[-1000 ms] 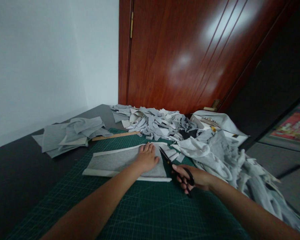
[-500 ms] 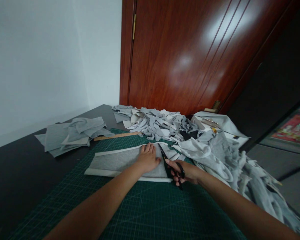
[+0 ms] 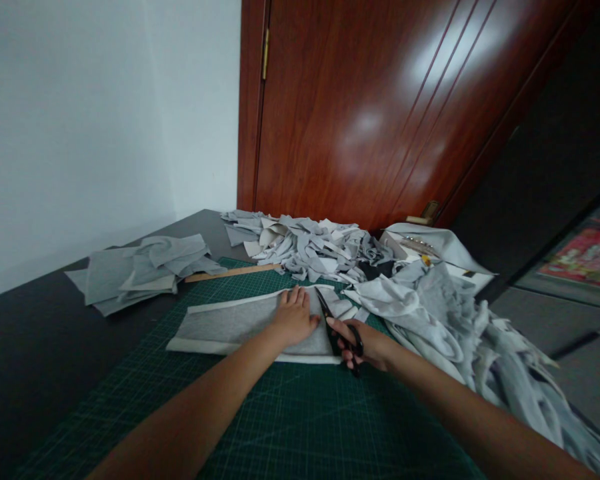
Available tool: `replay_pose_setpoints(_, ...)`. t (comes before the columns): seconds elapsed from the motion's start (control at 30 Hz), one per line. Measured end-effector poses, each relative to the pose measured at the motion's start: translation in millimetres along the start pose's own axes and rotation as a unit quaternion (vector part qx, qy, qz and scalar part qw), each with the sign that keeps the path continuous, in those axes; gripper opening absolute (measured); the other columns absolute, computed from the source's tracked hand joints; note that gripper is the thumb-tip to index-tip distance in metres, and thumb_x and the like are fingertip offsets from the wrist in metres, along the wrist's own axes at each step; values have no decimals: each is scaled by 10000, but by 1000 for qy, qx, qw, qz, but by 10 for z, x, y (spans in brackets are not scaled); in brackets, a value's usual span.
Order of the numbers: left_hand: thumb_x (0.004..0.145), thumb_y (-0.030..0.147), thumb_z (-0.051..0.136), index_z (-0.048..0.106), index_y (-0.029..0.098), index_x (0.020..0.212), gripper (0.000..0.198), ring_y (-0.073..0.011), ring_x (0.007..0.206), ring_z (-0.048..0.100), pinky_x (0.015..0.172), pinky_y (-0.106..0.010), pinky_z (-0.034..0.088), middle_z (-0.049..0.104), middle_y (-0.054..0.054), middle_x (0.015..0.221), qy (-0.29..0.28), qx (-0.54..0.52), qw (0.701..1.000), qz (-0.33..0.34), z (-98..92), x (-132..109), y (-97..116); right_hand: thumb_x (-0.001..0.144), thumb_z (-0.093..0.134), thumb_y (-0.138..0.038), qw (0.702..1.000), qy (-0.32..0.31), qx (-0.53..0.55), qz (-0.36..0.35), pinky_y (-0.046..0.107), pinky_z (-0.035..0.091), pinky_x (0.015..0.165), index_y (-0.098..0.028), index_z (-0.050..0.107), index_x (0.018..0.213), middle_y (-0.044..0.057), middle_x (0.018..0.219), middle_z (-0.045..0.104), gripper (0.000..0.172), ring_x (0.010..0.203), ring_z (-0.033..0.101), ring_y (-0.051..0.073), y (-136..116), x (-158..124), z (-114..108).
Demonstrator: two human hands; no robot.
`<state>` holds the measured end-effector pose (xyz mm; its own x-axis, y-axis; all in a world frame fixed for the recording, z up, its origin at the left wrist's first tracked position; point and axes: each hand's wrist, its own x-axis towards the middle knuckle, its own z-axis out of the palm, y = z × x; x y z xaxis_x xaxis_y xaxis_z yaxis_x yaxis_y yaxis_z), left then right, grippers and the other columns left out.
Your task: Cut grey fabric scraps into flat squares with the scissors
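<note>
A long grey fabric piece (image 3: 230, 324) with pale edges lies flat on the green cutting mat (image 3: 300, 420). My left hand (image 3: 295, 317) rests on it, palm down and fingers spread, pressing the cloth. Closed around the handles of black scissors (image 3: 330, 324) is my right hand (image 3: 355, 342), at the fabric's right end. The blades point away from me and slightly left, lying over the cloth close to my left fingertips. Small cut bits of fabric (image 3: 343, 307) lie just right of the blades.
Stacked grey fabric pieces (image 3: 140, 270) lie at the left, beside a wooden ruler (image 3: 235, 272). A heap of scraps (image 3: 315, 243) sits against the brown door (image 3: 370, 120). Crumpled cloth (image 3: 430, 320) and a white box (image 3: 403, 241) fill the right side.
The scissor blades look slightly closer together than before. My left hand stays pressed on the fabric, and the whole view has shifted a little.
</note>
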<state>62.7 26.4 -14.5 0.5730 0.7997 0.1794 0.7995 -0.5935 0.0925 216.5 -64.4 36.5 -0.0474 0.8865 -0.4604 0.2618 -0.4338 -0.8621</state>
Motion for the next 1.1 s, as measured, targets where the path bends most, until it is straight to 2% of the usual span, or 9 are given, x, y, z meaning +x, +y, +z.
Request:
replay_pose_setpoints(0.13, 940, 477, 335, 393, 52, 1426, 648, -310, 1449, 208, 1141, -486, 166, 329, -194, 1530, 8, 9, 1000, -1, 9, -5, -3, 905, 538, -530, 1000, 16, -10, -10, 133, 279, 301, -178, 472, 730, -92, 494, 436, 398, 317, 440, 44, 20, 64, -30)
replay_pose_setpoints(0.23, 944, 491, 330, 404, 48, 1418, 653, -315, 1443, 219, 1141, -475, 169, 333, -196, 1527, 10, 9, 1000, -2, 5, -12, -8, 899, 556, -521, 999, 28, -6, -21, 130, 274, 299, -176, 486, 768, -94, 522, 443, 376, 327, 431, 37, 45, 110, -111)
replay_pose_setpoints(0.4, 951, 491, 324, 438, 58, 1393, 629, -319, 1418, 254, 1130, -477, 183, 376, -188, 1506, 24, 8, 1000, 8, -16, -29, -20, 870, 573, -566, 1000, 13, 4, -24, 133, 289, 298, -159, 526, 798, -76, 557, 477, 416, 340, 440, 36, 131, 142, -415)
replay_pose_setpoints(0.53, 954, 474, 340, 464, 80, 1373, 589, -313, 1357, 334, 1089, -458, 258, 444, -166, 1460, 39, 11, 999, 8, -68, -48, -8, 842, 569, -627, 1000, 15, 16, -19, 127, 262, 289, -151, 543, 834, -75, 551, 473, 477, 336, 438, 36, 244, 96, -690)
replay_pose_setpoints(0.63, 958, 475, 345, 470, 93, 1368, 575, -312, 1339, 354, 1067, -458, 287, 454, -160, 1451, 33, 20, 999, 1, -91, -47, 2, 808, 597, -650, 999, 6, 30, -23, 130, 323, 318, -153, 551, 872, -81, 568, 465, 503, 363, 451, 37, 335, -18, -807)
replay_pose_setpoints(0.73, 966, 466, 335, 456, 104, 1378, 561, -306, 1357, 338, 1077, -478, 271, 440, -154, 1467, 25, 26, 999, 6, -76, -27, -13, 755, 612, -703, 998, -45, 37, -23, 145, 381, 352, -166, 552, 905, -74, 611, 488, 561, 390, 457, 40, 436, -203, -840)
replay_pose_setpoints(0.93, 973, 469, 347, 439, 112, 1383, 552, -302, 1372, 323, 1103, -494, 243, 411, -157, 1487, 23, 31, 998, 50, -32, 90, -109, 750, 554, -755, 988, -146, -43, -3, 161, 346, 364, -185, 492, 801, -51, 640, 510, 575, 419, 516, 63, 632, -624, -813)
replay_pose_setpoints(1.0, 970, 459, 368, 434, 106, 1384, 548, -305, 1372, 325, 1107, -488, 245, 406, -162, 1487, 11, 32, 996, 77, -39, 144, -132, 737, 526, -787, 986, -153, -62, -21, 159, 356, 380, -183, 477, 809, -50, 654, 518, 610, 424, 518, 55, 653, -715, -789)
replay_pose_setpoints(1.1, 965, 429, 400, 410, 94, 1398, 547, -308, 1386, 309, 1126, -483, 226, 387, -175, 1495, -14, 28, 991, 130, -74, 168, -132, 740, 516, -792, 989, -120, -49, -64, 159, 379, 406, -177, 468, 793, -58, 654, 505, 619, 435, 495, 43, 628, -752, -746)
